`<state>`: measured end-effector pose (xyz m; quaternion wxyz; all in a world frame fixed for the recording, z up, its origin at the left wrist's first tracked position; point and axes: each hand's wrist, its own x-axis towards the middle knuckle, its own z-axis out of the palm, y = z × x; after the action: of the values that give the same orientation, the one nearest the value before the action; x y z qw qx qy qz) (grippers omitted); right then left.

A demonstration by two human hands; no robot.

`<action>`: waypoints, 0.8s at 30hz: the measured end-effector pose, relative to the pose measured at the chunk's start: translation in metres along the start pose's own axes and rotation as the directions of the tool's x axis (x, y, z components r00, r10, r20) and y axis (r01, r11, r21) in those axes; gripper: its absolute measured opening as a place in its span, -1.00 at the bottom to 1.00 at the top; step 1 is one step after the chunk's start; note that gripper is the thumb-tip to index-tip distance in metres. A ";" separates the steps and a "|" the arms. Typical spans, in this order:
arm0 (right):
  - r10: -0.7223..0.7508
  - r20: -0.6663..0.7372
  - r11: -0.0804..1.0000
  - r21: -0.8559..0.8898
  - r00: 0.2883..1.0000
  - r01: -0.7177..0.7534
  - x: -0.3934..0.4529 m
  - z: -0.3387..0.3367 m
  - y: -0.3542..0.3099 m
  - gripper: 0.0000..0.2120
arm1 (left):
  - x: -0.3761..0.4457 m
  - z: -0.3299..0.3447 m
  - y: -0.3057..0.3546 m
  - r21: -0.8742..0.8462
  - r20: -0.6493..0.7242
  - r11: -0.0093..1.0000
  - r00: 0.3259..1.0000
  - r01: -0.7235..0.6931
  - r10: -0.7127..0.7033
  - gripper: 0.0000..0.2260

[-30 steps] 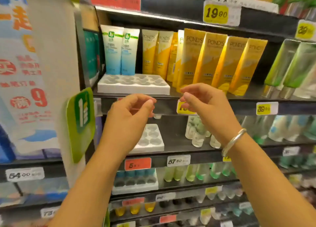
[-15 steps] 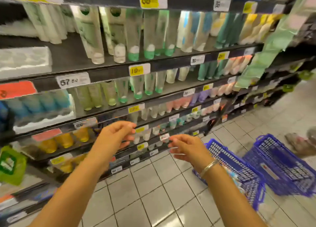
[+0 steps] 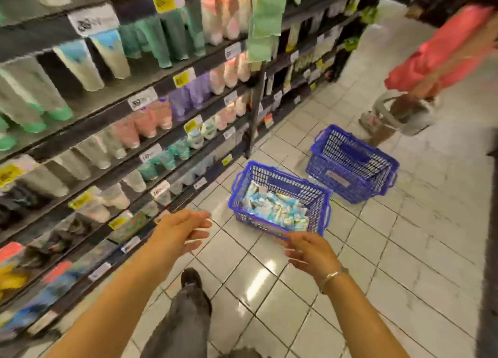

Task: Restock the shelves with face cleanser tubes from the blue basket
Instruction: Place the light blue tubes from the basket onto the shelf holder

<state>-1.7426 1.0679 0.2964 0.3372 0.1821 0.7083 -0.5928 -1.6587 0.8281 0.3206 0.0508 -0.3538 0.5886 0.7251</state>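
A blue basket (image 3: 320,193) stands on the tiled floor beside the shelves (image 3: 113,107), holding several light blue and white face cleanser tubes (image 3: 275,206). My left hand (image 3: 180,231) hovers above the floor just left of the basket, fingers loosely extended and holding nothing. My right hand (image 3: 310,252), a bracelet on its wrist, floats just in front of the basket's near edge, fingers relaxed and bare. Both hands are apart from the basket. The whole view is motion-blurred.
A second blue basket (image 3: 353,166) sits farther along the aisle, its contents unclear. A person in a red top (image 3: 436,53) stands at the upper right. Shelf rows with tubes and price tags run along the left. My shoe (image 3: 191,277) is on the floor below.
The view swung from the upper shelves down to the floor and the baskets. Both hands came down from shelf height toward the nearer basket, still holding nothing.
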 end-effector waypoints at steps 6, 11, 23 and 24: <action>0.081 -0.116 0.983 0.174 0.990 -0.060 0.061 -0.073 -0.011 -0.85 | 0.070 0.093 0.003 0.076 0.080 0.994 0.993 0.083 -0.089 -0.92; 0.222 -0.197 0.917 0.375 0.955 -0.136 0.125 -0.089 -0.022 -0.86 | 0.150 0.151 0.001 0.151 0.182 0.971 0.961 0.184 -0.210 -0.84; 0.429 -0.317 0.865 0.415 0.846 -0.283 0.319 -0.171 -0.035 -0.90 | 0.357 0.256 0.001 0.393 0.156 0.861 0.899 0.323 -0.409 -0.93; 0.448 -0.325 0.863 0.402 0.833 -0.307 0.332 -0.174 -0.025 -0.88 | 0.371 0.256 -0.008 0.403 0.141 0.848 0.892 0.345 -0.430 -0.92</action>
<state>-2.0391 1.1825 0.0959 0.2581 0.4943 0.6010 -0.5726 -2.0475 0.9309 0.1162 0.3284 -0.3654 0.6198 0.6120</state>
